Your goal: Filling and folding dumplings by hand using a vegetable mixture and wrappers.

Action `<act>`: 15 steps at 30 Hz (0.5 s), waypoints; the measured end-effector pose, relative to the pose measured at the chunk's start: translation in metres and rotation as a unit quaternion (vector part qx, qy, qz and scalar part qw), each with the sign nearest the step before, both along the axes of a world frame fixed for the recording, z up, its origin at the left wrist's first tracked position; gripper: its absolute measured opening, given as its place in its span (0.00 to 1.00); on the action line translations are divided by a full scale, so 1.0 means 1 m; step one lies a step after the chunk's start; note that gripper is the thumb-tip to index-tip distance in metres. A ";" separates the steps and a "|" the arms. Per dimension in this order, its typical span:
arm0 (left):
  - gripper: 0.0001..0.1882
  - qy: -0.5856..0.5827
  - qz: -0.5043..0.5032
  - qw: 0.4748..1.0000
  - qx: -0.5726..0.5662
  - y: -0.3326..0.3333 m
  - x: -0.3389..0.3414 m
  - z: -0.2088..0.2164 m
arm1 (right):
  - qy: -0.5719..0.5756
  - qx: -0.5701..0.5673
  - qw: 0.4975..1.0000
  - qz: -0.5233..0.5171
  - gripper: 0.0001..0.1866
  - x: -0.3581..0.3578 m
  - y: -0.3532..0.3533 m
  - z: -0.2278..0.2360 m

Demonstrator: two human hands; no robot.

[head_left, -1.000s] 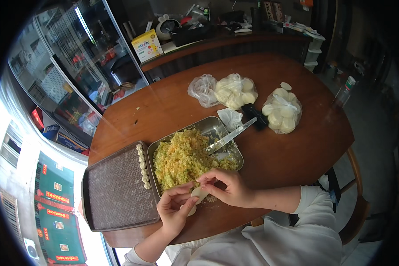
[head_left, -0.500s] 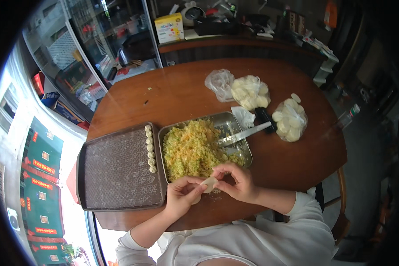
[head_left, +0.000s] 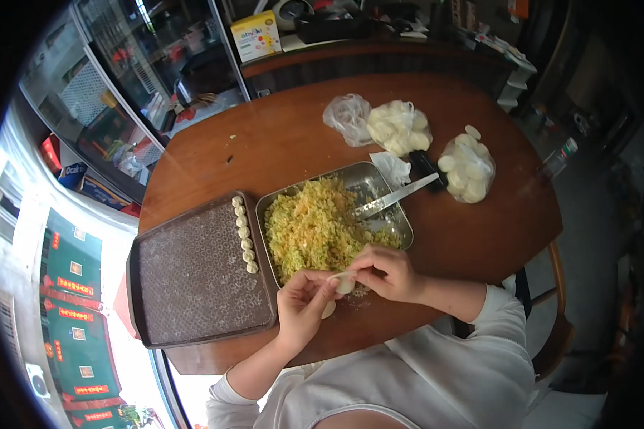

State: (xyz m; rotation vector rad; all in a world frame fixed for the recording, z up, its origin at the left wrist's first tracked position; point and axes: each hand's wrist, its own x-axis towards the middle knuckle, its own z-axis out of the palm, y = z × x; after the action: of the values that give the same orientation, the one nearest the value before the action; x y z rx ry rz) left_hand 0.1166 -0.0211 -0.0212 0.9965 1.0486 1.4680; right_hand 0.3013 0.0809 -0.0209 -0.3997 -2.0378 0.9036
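Observation:
Pinched between both sets of fingertips is a pale round dumpling wrapper (head_left: 345,284). My left hand (head_left: 302,304) grips its left side; my right hand (head_left: 388,274) grips the opposite side. Another pale disc (head_left: 328,309) shows under my left fingers; whether it is held or on the table I cannot tell. Just beyond my hands stands a metal pan (head_left: 408,227) heaped with yellow-green chopped filling (head_left: 309,227). A flat metal blade (head_left: 399,196) leans over its right side. To the left, a dark patterned tray (head_left: 189,279) carries a column of small dumplings (head_left: 244,233) along its right edge.
Two clear bags of round wrappers (head_left: 399,129) (head_left: 467,170) lie at the back right of the wooden table (head_left: 279,150). Near them are a crumpled plastic bag (head_left: 347,119), a white tissue (head_left: 391,169) and a black object (head_left: 420,161). A chair (head_left: 557,329) stands at the right.
My fingers have shifted on the wrapper, which now shows a thin upper edge with its face hanging below. The whole view has tilted slightly.

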 end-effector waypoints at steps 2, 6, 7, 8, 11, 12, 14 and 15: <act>0.07 -0.018 0.011 1.000 -0.009 0.003 -0.002 0.005 | 0.001 0.024 1.000 -0.014 0.05 -0.003 0.002 0.004; 0.08 -0.046 0.029 0.998 -0.028 0.002 -0.004 0.004 | 0.014 0.076 0.996 -0.037 0.08 -0.006 0.004 -0.001; 0.08 -0.057 0.031 0.997 -0.032 0.000 -0.002 0.004 | 0.015 0.087 0.995 -0.043 0.09 -0.004 0.004 -0.003; 0.09 -0.054 0.032 0.997 -0.039 0.000 -0.002 0.005 | 0.019 0.096 0.994 -0.041 0.10 -0.004 0.006 -0.003; 0.09 -0.047 0.025 0.998 -0.044 -0.004 -0.002 0.008 | 0.030 0.119 0.991 -0.049 0.10 -0.005 0.003 -0.008; 0.09 -0.043 0.017 0.998 -0.041 -0.006 -0.002 0.006 | 0.035 0.118 0.991 -0.049 0.09 -0.005 0.001 -0.008; 0.10 -0.037 -0.005 0.999 -0.036 -0.005 -0.002 0.008 | 0.038 0.123 0.991 -0.045 0.09 -0.005 0.001 -0.004; 0.10 -0.029 -0.014 0.999 -0.039 -0.007 -0.002 0.007 | 0.039 0.126 0.990 -0.041 0.09 -0.005 0.000 -0.003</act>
State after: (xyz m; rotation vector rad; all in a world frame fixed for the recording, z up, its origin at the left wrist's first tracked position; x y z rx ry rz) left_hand 0.1149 -0.0278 -0.0138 0.9049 1.0371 1.4146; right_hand 0.2964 0.0814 -0.0236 -0.3021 -2.0168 0.5922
